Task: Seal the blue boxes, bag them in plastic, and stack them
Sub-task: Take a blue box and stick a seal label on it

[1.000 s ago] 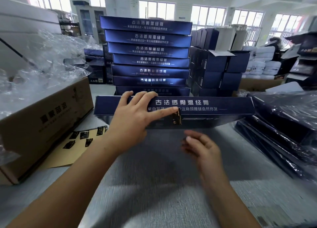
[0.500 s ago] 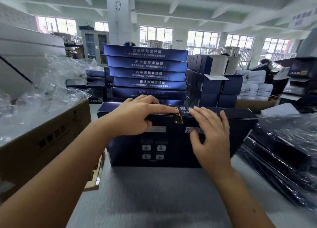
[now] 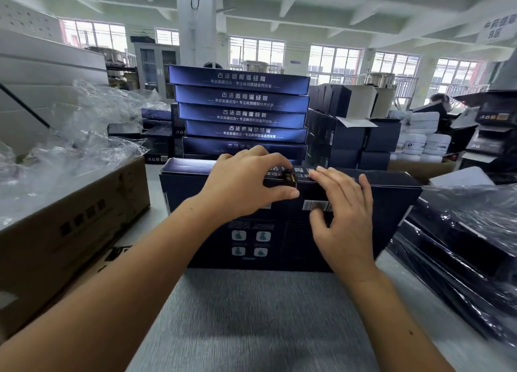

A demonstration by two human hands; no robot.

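Observation:
A flat dark blue box (image 3: 279, 240) stands on its long edge on the grey table, its back panel with barcode facing me. My left hand (image 3: 246, 184) curls over the box's top edge, fingertips and thumb pinching a small black and gold seal sticker (image 3: 290, 178) at the edge. My right hand (image 3: 342, 203) lies on the top edge and back panel just right of the sticker, fingers spread and nearly straight. Behind the box rises a stack of several blue boxes (image 3: 240, 111) with white lettering.
A brown carton (image 3: 70, 226) heaped with clear plastic bags (image 3: 70, 136) stands at the left. Bagged dark boxes (image 3: 461, 245) lie at the right. Piles of small dark cartons (image 3: 349, 136) and white tubs (image 3: 422, 139) stand behind. A person sits far right.
The box went from lying with its lettered side toward me to standing on edge. My right hand rose from the table onto the box beside the sticker.

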